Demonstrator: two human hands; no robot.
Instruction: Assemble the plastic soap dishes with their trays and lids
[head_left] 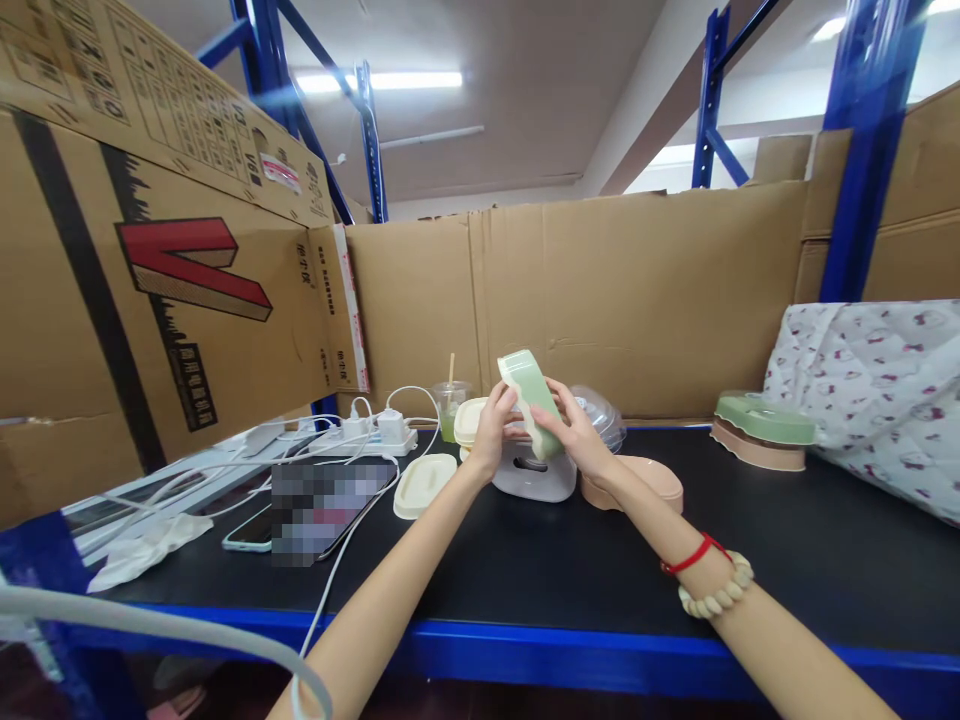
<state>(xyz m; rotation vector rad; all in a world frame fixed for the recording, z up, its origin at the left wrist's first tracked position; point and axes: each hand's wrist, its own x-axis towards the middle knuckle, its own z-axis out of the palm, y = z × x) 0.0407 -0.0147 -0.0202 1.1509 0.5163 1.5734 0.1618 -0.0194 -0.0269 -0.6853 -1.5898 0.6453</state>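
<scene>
A pale green container with a cream, wavy edge [538, 395] is held up and tilted between my two hands. My left hand [495, 425] grips its left side, and my right hand [576, 428] has its fingers around the right side. Just below them a white box with a dark oval opening [534, 482] sits on the black table. Right of it, partly behind my right forearm, lies a peach container [652, 482]. A cream lid [424, 486] is on the left, and a smaller cream container [469, 420] stands behind my left hand. A clear plastic dome [600, 415] shows behind my right hand.
On the left of the table [600, 590] are a phone [251, 530], a tablet [360, 490], crumpled tissue [150, 550], and a power strip [405, 440] with white cables. A cup with a straw [448, 410] stands behind. Stacked green and peach containers [765, 425] sit right, beside patterned cloth [877, 390].
</scene>
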